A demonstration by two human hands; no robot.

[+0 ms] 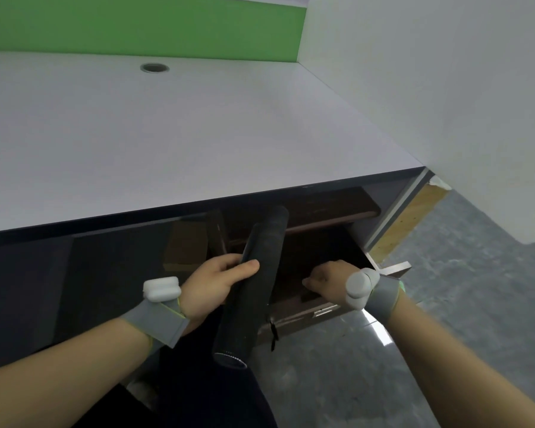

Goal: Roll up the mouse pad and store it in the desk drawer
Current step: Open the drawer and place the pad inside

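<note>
The bench (198,134) fills the upper part of the view, a cable hole (154,68) near its far edge and a partition (136,29) behind it. Under the near edge, toward the right corner, the drawer (315,310) stands pulled out. The left hand (217,285) holds the rolled mouse pad (254,285) slanting over the drawer's left side; the right hand (328,282) rests on the drawer's front edge, right of the roll.
</note>
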